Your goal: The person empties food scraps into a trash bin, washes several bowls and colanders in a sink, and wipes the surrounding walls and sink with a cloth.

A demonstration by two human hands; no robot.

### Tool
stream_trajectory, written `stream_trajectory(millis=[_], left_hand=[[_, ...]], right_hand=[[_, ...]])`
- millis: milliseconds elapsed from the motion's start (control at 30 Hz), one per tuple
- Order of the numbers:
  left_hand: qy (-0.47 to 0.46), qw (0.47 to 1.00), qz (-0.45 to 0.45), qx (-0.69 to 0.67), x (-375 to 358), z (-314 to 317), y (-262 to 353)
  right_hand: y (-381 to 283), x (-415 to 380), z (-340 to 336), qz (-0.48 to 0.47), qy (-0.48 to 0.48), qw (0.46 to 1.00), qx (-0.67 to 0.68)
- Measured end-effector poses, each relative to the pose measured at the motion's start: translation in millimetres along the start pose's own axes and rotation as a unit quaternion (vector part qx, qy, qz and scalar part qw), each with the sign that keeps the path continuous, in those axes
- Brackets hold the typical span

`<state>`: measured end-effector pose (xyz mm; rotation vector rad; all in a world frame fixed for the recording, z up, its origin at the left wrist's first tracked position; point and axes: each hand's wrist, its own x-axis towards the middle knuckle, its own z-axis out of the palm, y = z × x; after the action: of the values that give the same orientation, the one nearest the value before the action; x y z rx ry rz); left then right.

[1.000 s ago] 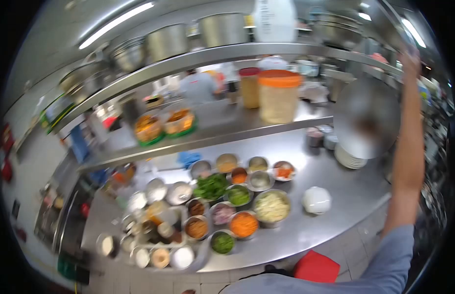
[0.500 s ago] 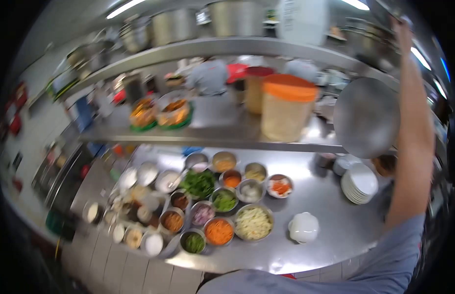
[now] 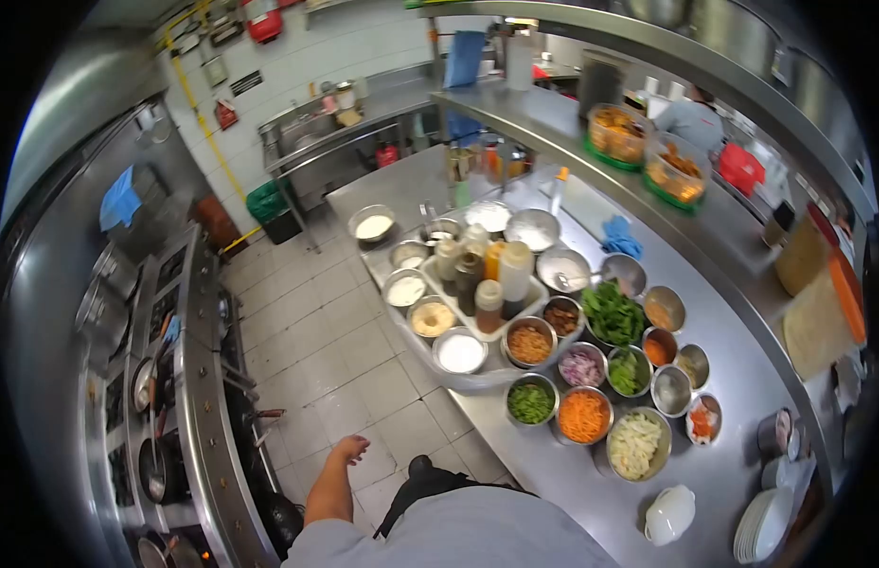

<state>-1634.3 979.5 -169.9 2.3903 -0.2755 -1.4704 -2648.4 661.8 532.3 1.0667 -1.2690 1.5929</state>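
My left hand (image 3: 350, 450) hangs over the tiled floor, between the steel prep table (image 3: 543, 454) and the stove (image 3: 188, 379). Its fingers are loosely spread and hold nothing. My right hand is out of view. On the table, nearest to the left hand, stand a bowl of white powder or cream (image 3: 460, 351) and a bowl of chopped green herbs (image 3: 531, 402). Beyond them are bowls of shredded carrot (image 3: 584, 416), chopped cabbage (image 3: 636, 447) and diced red onion (image 3: 581, 365). Squeeze bottles (image 3: 489, 298) stand in a white tray (image 3: 524, 308) amid the bowls.
A white dish (image 3: 669, 515) and stacked plates (image 3: 763, 525) stand at the table's right end. Pans (image 3: 157, 470) sit on the stove at left, a flame showing lower down. An overhead shelf (image 3: 591, 142) holds orange-lidded and other tubs. A person (image 3: 690, 123) is behind it.
My view has swung left toward the stove and floor. The raised right arm, which reached up to the top shelf, has left the view; my left hand has come into it.
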Motion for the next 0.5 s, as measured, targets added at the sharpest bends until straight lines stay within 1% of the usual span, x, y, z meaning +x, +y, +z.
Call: stream_trajectory(millis=[100, 167, 200, 233, 267, 300, 333, 367, 433, 500], left_hand=[[-0.023, 1.000, 0.011, -0.005, 17.4, 4.7, -8.0], [-0.047, 0.999, 0.009, 0.005, 29.2, 2.8, -21.3], [-0.044, 0.999, 0.002, -0.006, 33.0, 0.8, -32.0], [-0.054, 0.998, 0.005, -0.022, 36.9, -1.5, -44.0], [-0.063, 0.997, 0.009, -0.040, 40.8, -10.3, -58.3], [-0.060, 0.997, 0.006, -0.051, 44.3, -20.6, -77.2], [-0.055, 0.996, 0.004, -0.068, 47.9, -28.8, -96.0], [-0.051, 0.995, 0.001, -0.085, 51.8, -37.7, -113.6], [-0.045, 0.994, -0.010, -0.099, 64.4, -64.8, -146.6], [-0.037, 0.994, -0.035, -0.092, 64.2, -90.0, -192.4]], right_hand=[[-47.0, -115.1, -33.3, 0.053, -0.033, 0.991, 0.120], [-91.2, -202.7, -40.2, 0.111, -0.100, 0.963, 0.223], [-113.9, -254.4, -38.2, 0.152, -0.155, 0.933, 0.288], [-131.6, -314.2, -31.1, 0.200, -0.231, 0.880, 0.364], [-137.9, -377.2, -15.4, 0.232, -0.325, 0.812, 0.425], [-236.8, -420.9, -18.3, 0.326, -0.304, 0.761, 0.472], [-300.1, -471.2, -9.9, 0.326, -0.308, 0.740, 0.501], [-371.3, -519.8, -5.6, 0.375, -0.267, 0.725, 0.512], [-479.4, -568.4, -3.5, 0.519, -0.309, 0.659, 0.448], [-548.3, -605.3, -0.2, 0.461, -0.468, 0.578, 0.484]])
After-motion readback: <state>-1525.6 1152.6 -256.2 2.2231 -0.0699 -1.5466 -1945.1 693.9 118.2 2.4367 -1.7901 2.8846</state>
